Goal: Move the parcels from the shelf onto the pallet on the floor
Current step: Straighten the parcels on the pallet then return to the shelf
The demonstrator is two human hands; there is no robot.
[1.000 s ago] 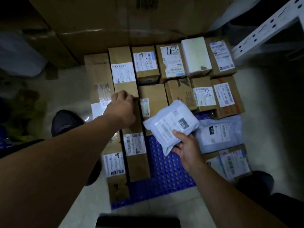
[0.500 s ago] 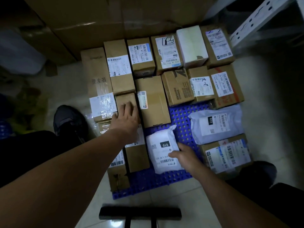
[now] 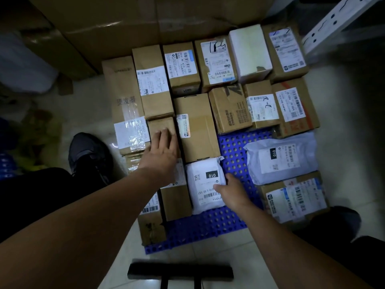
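White mailer: lies flat, label up, on the blue pallet near its front edge. Its far end touches the tall brown box and its left side sits against the labelled box.
Right grip: closed lightly on the mailer's right edge, fingers bent over the side and thumb on the top face. Whether any fingertip reaches under it is hidden.
Left grip: fingers straight and flat on the small brown box, holding nothing, apparently bracing that row.
Step in hand: seating the mailer in its slot, as I read it.
Doing it well: nudge it left and back until it is snug in the corner the two boxes form. Then lift the fingers straight off so the soft bag is not dragged out again. Press down with the left palm so the boxes do not shift.
Risk: the bag could crease or ride up onto a neighbour's edge.
Room left: bare pallet lies between this parcel and the grey mailer, best kept as one gap.
Around: a shelf upright stands at the far right, with a black bar on the floor in front.
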